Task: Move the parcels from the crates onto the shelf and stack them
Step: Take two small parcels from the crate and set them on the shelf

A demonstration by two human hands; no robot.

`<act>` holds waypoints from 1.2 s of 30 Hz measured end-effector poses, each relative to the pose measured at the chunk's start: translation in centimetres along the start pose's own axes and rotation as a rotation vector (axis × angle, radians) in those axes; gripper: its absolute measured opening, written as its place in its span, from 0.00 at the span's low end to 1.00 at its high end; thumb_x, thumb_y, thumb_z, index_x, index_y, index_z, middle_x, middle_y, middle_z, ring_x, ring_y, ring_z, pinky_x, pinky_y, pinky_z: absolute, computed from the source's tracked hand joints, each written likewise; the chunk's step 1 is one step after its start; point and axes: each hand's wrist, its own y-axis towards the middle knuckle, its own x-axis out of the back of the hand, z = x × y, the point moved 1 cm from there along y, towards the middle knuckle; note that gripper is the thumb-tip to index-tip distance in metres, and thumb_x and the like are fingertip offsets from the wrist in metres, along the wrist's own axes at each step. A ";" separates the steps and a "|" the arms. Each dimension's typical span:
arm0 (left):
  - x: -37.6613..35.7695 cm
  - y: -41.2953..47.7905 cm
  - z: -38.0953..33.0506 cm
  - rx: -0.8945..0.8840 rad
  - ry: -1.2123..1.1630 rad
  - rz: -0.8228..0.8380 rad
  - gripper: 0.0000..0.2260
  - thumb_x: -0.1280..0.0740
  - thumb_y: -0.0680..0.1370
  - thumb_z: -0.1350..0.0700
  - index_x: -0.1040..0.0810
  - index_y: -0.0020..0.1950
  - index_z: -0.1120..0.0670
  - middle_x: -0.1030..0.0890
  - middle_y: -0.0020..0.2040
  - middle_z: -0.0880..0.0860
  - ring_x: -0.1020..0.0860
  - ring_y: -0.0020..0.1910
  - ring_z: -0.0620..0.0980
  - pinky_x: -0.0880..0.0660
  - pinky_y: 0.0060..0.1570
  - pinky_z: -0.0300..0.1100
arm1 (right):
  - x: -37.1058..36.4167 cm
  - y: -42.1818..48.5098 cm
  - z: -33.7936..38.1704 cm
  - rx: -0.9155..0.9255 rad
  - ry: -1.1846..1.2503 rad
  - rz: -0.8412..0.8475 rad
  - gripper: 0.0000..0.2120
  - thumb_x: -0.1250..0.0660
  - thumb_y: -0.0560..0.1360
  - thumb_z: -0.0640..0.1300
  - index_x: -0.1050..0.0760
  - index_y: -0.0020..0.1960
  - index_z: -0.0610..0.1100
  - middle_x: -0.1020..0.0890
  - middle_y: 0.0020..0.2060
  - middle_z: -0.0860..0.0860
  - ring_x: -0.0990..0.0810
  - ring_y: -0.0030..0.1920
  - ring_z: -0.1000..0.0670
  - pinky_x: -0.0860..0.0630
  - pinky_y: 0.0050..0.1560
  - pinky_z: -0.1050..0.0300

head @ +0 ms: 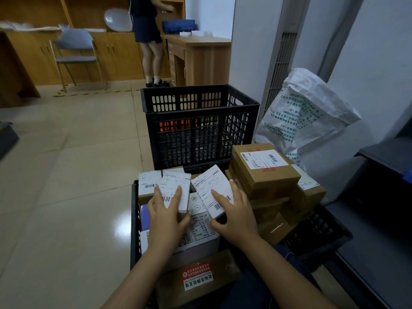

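Your left grip (166, 217) holds a small white parcel (174, 188). Your right grip (236, 216) holds a tilted white parcel (208, 188) just beside it. The black crate (134, 219) sits under both.

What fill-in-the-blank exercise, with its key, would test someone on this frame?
1. The left hand holds the left parcel and the right hand holds the right parcel, each bearing a ____ label.
2. Both the near crate and the far crate are ____ in colour.
3. The woven sack stands to the ____ of the far crate.
4. The chair in the background is ____.
Missing words: white; black; right; blue.
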 end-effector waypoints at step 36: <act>-14.2 -5.3 -54.3 -0.977 -0.734 0.034 0.30 0.22 0.67 0.56 0.26 0.67 0.58 0.30 0.67 0.55 0.33 0.68 0.57 0.33 0.64 0.47 | 44.2 -22.0 -26.9 -0.569 -0.330 -0.725 0.35 0.28 0.69 0.56 0.37 0.72 0.60 0.50 0.77 0.52 0.50 0.73 0.51 0.39 0.69 0.48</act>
